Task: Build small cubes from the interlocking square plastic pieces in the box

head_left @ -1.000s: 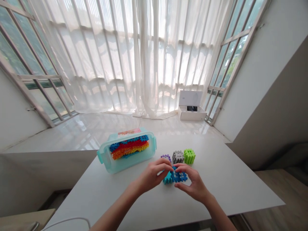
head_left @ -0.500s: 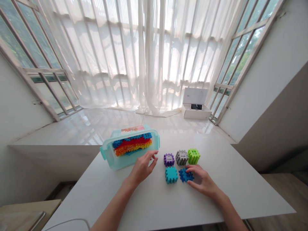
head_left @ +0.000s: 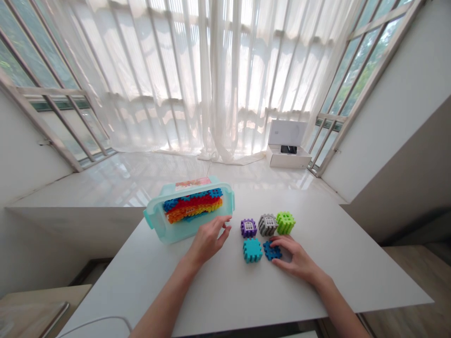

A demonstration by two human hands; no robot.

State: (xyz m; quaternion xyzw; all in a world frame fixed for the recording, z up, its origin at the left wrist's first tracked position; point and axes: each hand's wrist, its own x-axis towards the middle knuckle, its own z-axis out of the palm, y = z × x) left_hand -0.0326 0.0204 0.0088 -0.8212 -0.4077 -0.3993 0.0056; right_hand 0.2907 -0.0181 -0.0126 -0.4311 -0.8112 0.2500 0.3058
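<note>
The white desk (head_left: 211,298) carries everything within the person's reach. On its far left sits the pale green tub (head_left: 174,234), with stacked colored pieces (head_left: 192,207) inside. The left forearm reaches up from the lower edge of the view, and the left hand (head_left: 208,238) hovers by the tub's near right corner, palm turned inward, fingers loosely curled, thumb apart from them, apparently grasping nothing. The right forearm slants in from the lower right; its hand, the right hand (head_left: 293,256), is low over the desk, thumb and fingers spread in a loose arch and not closed.

Beyond the hands stand the purple cube (head_left: 248,227), gray cube (head_left: 268,225) and green cube (head_left: 285,222) in a row, with the teal cube (head_left: 252,250) nearer the person.

Smallest is the flat blue piece (head_left: 271,252), lying just right of the teal cube, roughly square, with no clear long axis. It lies directly left of the right hand, much the nearer one, between its thumb and fingers; whether the fingertips touch it cannot be told.
</note>
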